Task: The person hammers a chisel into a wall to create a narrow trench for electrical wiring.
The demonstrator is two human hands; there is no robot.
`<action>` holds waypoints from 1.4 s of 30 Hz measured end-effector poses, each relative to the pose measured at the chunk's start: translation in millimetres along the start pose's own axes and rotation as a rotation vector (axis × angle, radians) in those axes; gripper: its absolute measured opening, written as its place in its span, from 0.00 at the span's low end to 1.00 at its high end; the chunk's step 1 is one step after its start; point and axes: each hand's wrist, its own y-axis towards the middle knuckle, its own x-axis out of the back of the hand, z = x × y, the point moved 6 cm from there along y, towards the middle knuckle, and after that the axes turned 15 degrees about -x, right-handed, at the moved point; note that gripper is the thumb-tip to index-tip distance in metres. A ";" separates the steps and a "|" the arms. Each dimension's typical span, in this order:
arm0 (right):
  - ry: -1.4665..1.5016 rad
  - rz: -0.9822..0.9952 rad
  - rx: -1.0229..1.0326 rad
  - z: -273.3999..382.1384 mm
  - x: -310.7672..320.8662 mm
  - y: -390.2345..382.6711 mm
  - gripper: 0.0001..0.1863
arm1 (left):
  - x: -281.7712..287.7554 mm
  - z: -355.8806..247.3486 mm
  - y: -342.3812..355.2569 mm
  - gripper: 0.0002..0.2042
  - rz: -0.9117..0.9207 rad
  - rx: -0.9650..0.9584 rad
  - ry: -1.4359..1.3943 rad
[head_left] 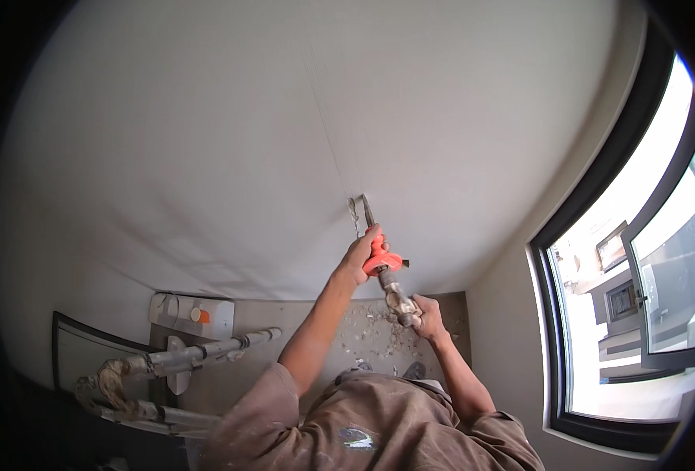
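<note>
My left hand [361,253] is wrapped round the orange-red grip of a chisel [376,250] with a wide round guard. The chisel's steel tip rests against the pale wall, beside a narrow chipped groove [354,210]. Just behind the guard is the worn metal head of a hammer [395,297], in line with the chisel; whether the two touch I cannot tell. My right hand [429,317] is closed on the hammer, whose handle is mostly hidden. Two thin parallel lines [321,110] run up the wall from the groove.
Broken chips [379,334] litter the floor below the wall. To the left stand dusty metal poles [198,355] with cloth wrapped round them, and a white box [215,315] with an orange round thing on it. A dark-framed window [544,314] stands open on the right.
</note>
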 end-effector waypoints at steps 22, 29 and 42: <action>0.344 -0.083 -0.299 -13.0 16.4 -98.6 0.38 | -4.4 13.4 13.0 0.18 -0.046 -0.131 0.080; 0.316 -0.149 -0.305 4.2 28.8 -93.0 0.41 | -2.7 15.7 14.2 0.17 -0.039 -0.121 0.058; 0.297 -0.110 -0.166 -11.7 -20.6 8.6 0.16 | -20.9 -1.0 -3.8 0.15 0.004 -0.035 -0.080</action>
